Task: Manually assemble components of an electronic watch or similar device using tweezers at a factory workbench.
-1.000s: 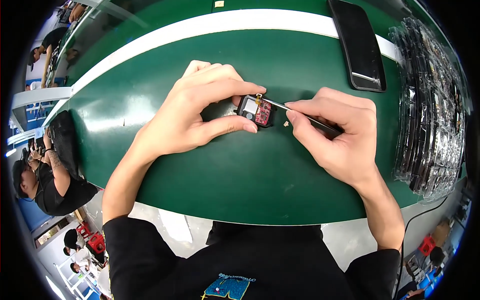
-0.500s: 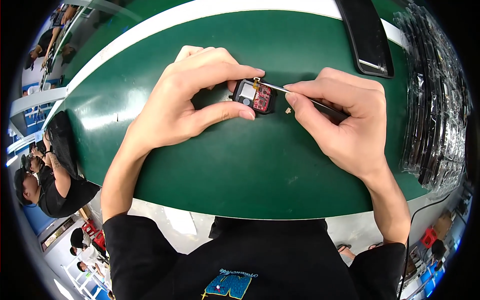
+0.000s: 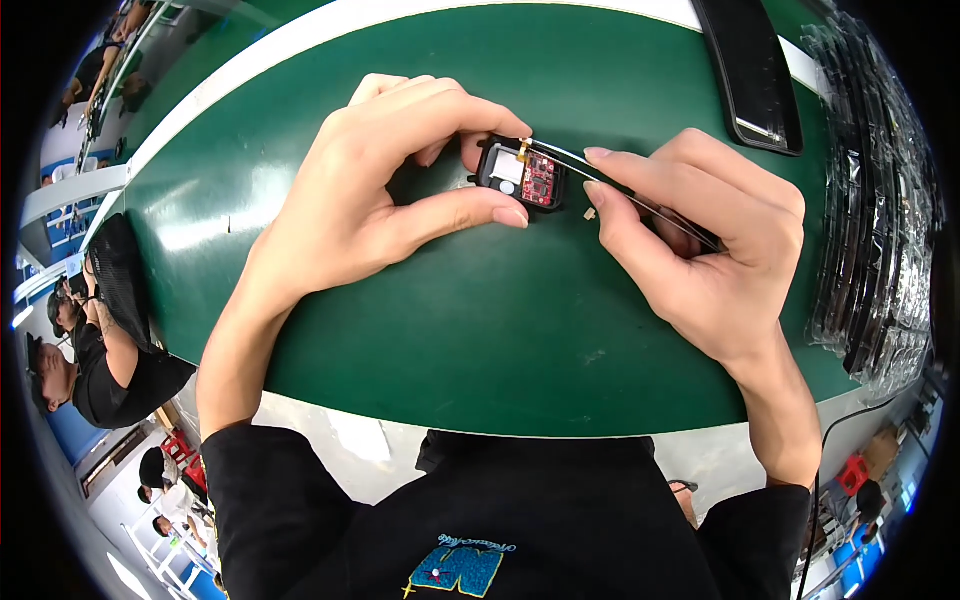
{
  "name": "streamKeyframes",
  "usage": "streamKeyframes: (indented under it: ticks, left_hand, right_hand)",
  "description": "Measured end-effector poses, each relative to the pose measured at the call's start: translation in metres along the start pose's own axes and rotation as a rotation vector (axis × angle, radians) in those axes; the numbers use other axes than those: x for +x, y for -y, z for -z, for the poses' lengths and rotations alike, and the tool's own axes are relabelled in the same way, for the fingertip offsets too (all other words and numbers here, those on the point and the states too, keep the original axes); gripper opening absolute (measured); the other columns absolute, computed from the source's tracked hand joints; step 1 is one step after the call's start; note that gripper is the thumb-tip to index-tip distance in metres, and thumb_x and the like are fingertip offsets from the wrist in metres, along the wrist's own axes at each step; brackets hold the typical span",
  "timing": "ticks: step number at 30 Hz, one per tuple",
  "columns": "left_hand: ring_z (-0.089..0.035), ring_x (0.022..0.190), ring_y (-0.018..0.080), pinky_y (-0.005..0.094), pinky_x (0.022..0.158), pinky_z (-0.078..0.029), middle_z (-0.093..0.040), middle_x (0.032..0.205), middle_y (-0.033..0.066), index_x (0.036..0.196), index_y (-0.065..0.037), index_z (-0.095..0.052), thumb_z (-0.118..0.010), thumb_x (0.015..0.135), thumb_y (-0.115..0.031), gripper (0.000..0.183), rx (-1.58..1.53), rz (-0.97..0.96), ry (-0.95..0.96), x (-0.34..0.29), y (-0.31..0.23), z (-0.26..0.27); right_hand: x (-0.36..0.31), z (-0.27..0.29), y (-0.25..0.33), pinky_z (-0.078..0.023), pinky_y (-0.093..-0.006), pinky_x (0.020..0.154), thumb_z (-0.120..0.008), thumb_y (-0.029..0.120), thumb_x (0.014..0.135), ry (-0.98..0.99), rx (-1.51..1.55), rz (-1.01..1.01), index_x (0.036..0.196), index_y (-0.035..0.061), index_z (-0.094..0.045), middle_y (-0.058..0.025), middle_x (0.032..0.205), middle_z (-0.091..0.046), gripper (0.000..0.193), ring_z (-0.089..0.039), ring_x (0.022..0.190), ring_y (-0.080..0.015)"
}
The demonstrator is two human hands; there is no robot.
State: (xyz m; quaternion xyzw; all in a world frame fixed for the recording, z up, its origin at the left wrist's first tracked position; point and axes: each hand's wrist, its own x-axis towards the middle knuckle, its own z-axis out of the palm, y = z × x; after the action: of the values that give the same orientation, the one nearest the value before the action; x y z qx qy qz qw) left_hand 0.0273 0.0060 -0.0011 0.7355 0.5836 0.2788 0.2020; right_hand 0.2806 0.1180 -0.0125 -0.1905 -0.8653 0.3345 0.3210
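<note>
The left hand [image 3: 370, 190] pinches a small black square housing with a red circuit board inside [image 3: 520, 175] between thumb and forefinger, resting on the dark green table mat [image 3: 480, 330]. The right hand [image 3: 700, 240] grips slim metal tweezers [image 3: 610, 180], whose tips touch the housing's upper edge. A tiny pale part [image 3: 590, 213] lies on the mat just beside the housing. A long black flat tray [image 3: 745, 65] and a stack of clear plastic bags [image 3: 880, 210] sit at the far right.

Bright overhead light – sharp centre, rim bent, perhaps blurred.
</note>
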Motion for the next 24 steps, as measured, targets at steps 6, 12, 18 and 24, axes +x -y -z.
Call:
streamKeyframes:
  ticks: [6, 12, 18, 24]
  left_hand:
    - [-0.049, 0.078, 0.0189, 0.0344, 0.085, -0.042, -0.063, 0.085, 0.0021, 0.121, -0.007, -0.082, -0.096, 0.073, -0.028, 0.055, -0.022, -0.011, 0.005, 0.001, 0.002, 0.001]
    - [-0.049, 0.081, 0.0186, 0.0345, 0.087, -0.042, -0.069, 0.092, 0.0036, 0.122, -0.002, -0.081, -0.094, 0.076, -0.03, 0.055, -0.095, 0.005, 0.069, 0.002, 0.006, 0.007]
    - [-0.05, 0.082, 0.0179, 0.0352, 0.09, -0.042, -0.072, 0.098, 0.0039, 0.124, -0.001, -0.081, -0.092, 0.079, -0.034, 0.057, -0.124, 0.012, 0.099, 0.003, 0.007, 0.011]
    - [-0.05, 0.082, 0.0182, 0.0342, 0.089, -0.042, -0.073, 0.098, 0.0037, 0.122, -0.003, -0.081, -0.093, 0.078, -0.034, 0.056, -0.094, -0.019, 0.094, 0.004, 0.007, 0.009]
  right_hand:
    - [-0.001, -0.005, 0.001, -0.034, -0.0234, 0.051, -0.084, -0.009, 0.085, -0.032, -0.002, 0.032, 0.106, -0.002, -0.086, -0.0016, 0.073, -0.067, 0.023, -0.05, 0.055, -0.0041]
    - [0.002, 0.005, 0.0, -0.033, -0.0235, 0.053, -0.082, -0.006, 0.09, 0.076, 0.175, -0.135, 0.108, -0.0028, -0.086, -0.0019, 0.073, -0.068, 0.018, -0.052, 0.059, -0.0047]
    - [0.003, 0.007, -0.002, -0.031, -0.0235, 0.053, -0.082, -0.005, 0.092, 0.097, 0.187, -0.135, 0.106, -0.0027, -0.086, -0.0021, 0.074, -0.07, 0.015, -0.051, 0.059, -0.0038]
    - [0.003, 0.008, 0.001, -0.032, -0.0229, 0.052, -0.081, -0.005, 0.091, 0.125, 0.15, -0.151, 0.105, -0.0024, -0.086, -0.0035, 0.075, -0.073, 0.015, -0.053, 0.059, -0.0039]
